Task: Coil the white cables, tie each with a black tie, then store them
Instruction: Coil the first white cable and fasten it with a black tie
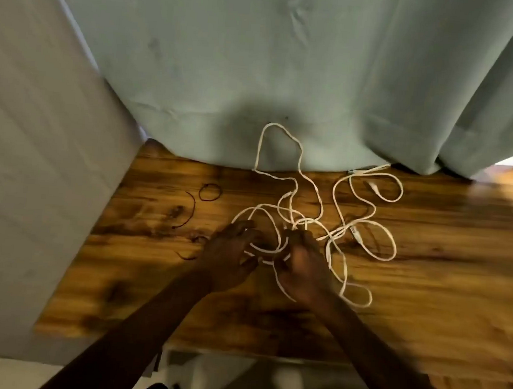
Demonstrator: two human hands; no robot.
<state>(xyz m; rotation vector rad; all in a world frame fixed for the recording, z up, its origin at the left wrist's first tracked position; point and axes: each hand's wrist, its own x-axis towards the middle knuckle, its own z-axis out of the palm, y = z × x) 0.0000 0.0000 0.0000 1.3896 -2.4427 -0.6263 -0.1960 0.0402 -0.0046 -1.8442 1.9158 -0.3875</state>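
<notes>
Both arms reach to the middle of the brown wooden table point(427, 269). The left hand point(229, 256) and right hand point(302, 265) each curl bent fingers round a small loop of the thin white cables point(267, 251). The rest sprawls in a messy tangle toward the far edge. Skinny black ties point(210, 184) lie near the left edge, one a ring. A soft green curtain point(260, 56) hangs behind. Blur hides the fingertips.

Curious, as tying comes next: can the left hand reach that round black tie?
Probably yes: the round black tie lies on the table just beyond the left hand, nothing between them, though that hand rests on the white cables.
</notes>
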